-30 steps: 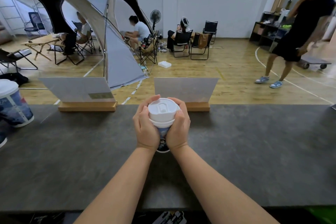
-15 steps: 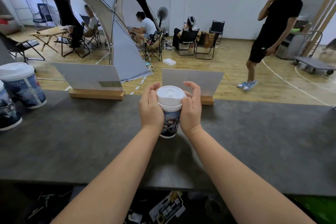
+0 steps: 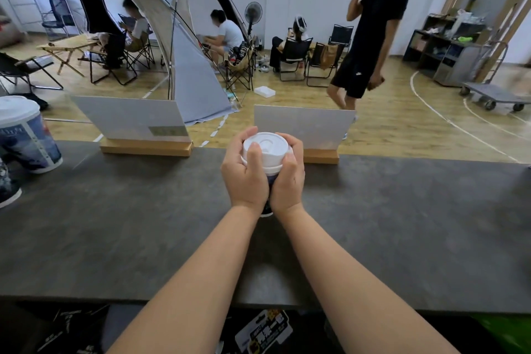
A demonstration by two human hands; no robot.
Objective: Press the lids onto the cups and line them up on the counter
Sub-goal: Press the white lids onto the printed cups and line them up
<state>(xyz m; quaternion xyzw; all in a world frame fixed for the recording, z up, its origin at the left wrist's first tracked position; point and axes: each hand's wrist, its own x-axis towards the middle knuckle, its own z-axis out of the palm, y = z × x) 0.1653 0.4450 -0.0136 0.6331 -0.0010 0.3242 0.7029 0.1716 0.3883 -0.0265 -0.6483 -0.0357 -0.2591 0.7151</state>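
The cup (image 3: 268, 181) stands near the middle of the dark table (image 3: 402, 224), almost wholly wrapped by both hands. The left hand (image 3: 244, 174) grips its side with the thumb pressing on the white lid (image 3: 265, 149); the right hand (image 3: 288, 178) clasps the other side, fingers curled around the lid's rim. Uneven thumb pressure could seat the lid crooked, and squeezing the wall might buckle the cup. 2 other cups (image 3: 26, 135) stand at the table's left edge.
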